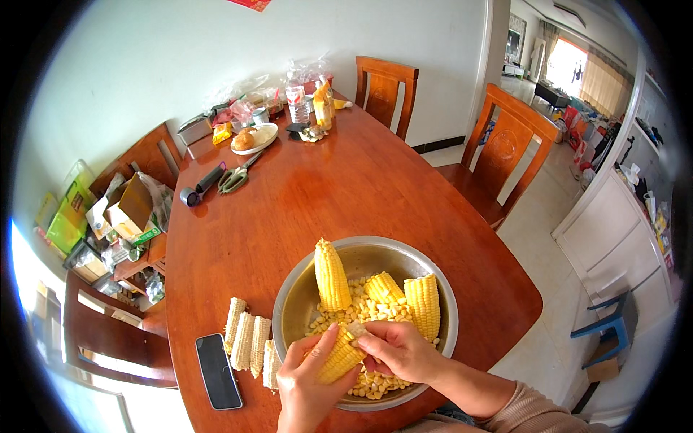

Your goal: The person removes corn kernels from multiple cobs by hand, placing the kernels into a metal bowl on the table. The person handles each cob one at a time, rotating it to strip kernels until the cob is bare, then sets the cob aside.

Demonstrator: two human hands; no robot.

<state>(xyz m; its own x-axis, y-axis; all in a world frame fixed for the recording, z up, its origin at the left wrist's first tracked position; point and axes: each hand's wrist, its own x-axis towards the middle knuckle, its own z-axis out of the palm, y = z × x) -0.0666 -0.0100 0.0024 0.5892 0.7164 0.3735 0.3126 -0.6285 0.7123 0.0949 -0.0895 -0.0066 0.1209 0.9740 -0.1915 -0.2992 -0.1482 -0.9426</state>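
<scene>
Over a large steel bowl (289, 270), my left hand (311, 373) holds an ear of corn (342, 354) tilted, its upper end partly bare. My right hand (403, 349) is at that end, thumb and fingers pressed on the cob and kernels. Loose kernels (373, 311) cover much of the bowl's bottom. Inside the bowl, a whole ear (331, 276) leans on the far left rim, a shorter piece (384, 288) lies in the middle and another ear (423, 306) rests at the right. Several stripped cobs (243, 341) lie left of the bowl.
A smartphone (218, 372) lies beside the cobs on the wooden table (325, 200). Farther back are scissors (235, 178), a dark handheld device (203, 185), a plate (268, 138) with bread, a plastic bottle (297, 100) and food packages. Wooden chairs (506, 154) stand around the table.
</scene>
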